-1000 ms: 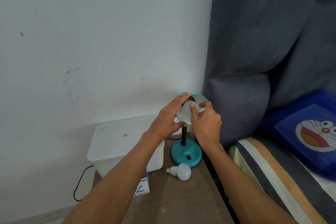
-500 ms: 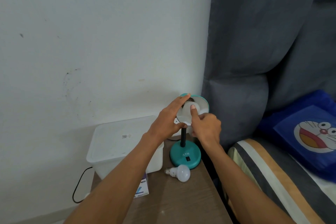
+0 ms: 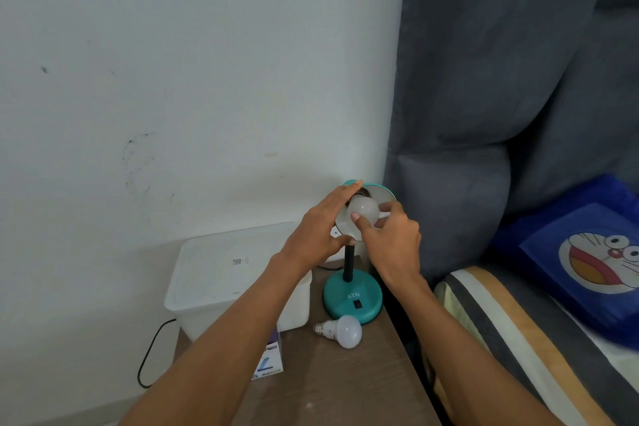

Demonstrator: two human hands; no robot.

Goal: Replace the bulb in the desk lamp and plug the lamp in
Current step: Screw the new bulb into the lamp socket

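So the right hand (image 3: 390, 239) has re-gripped since half a second ago. Back then just the index finger was poking up against the bulb in the shade (image 3: 363, 213); now the thumb sits on the bulb's lower left and the other fingers curl round its right side, so it's properly pinched again. A second ago the grip looked much like this one, so I'd read it as one more twist-and-reset cycle of screwing the bulb into the socket. Can't tell how far the thread has gone in, since the socket is mostly hidden behind the fingers.

The left hand (image 3: 321, 228) hasn't really moved: it's still cupped on the 9 o'clock side of the teal lamp shade (image 3: 383, 192), fingertips up on the rim and thumb below, steadying it. Not a tight fist, more of a brace.

The lamp itself stands near the far right corner of the bench (image 3: 332, 387), round teal base (image 3: 352, 301) flat on the wood. The other bulb (image 3: 344, 331) lies on its side just at 6 o'clock from the base, touching nothing I can see. I'd guess that's the old one, though I can't be sure.

A white plastic box (image 3: 224, 273) sits at 9 o'clock from the lamp, with a small carton (image 3: 268, 361) in front of it. A black cord (image 3: 152, 353) loops down the bench's left side; no plug or outlet clearly visible, so the plugging-in part looks not yet done.
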